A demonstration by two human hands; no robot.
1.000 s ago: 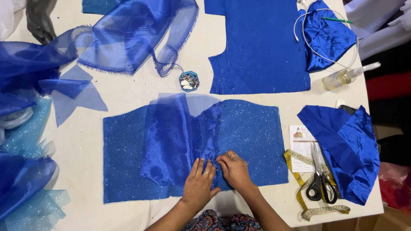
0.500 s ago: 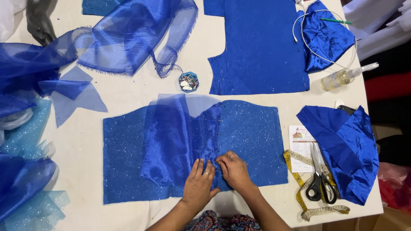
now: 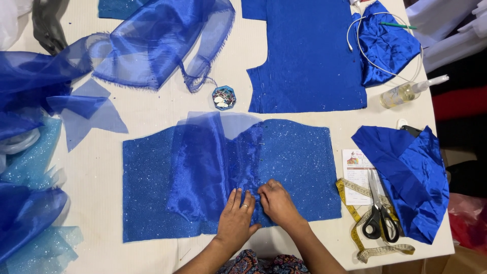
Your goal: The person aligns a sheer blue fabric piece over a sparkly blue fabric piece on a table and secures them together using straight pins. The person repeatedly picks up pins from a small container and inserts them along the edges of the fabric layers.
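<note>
The left hand (image 3: 236, 219) lies flat, fingers spread, holding nothing, on the thin blue see-through cloth (image 3: 203, 167) over the sparkly blue piece (image 3: 299, 162) in the middle of the table (image 3: 152, 109). The right hand (image 3: 276, 203) pinches a fold there. Some pins look already in; the bottom part seems left. Up top sits a small round pin box (image 3: 223, 97). Right, a white paper card (image 3: 357, 175) lies under black scissors (image 3: 379, 213).

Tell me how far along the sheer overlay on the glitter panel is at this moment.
Done: the sheer blue overlay is spread over the middle of the glitter fabric panel, with pins along its right edge. In hand: the left hand and right hand press the fabric at the panel's lower edge. Left: the overlay's left side shows no pins; the scissors lie untouched.
</note>
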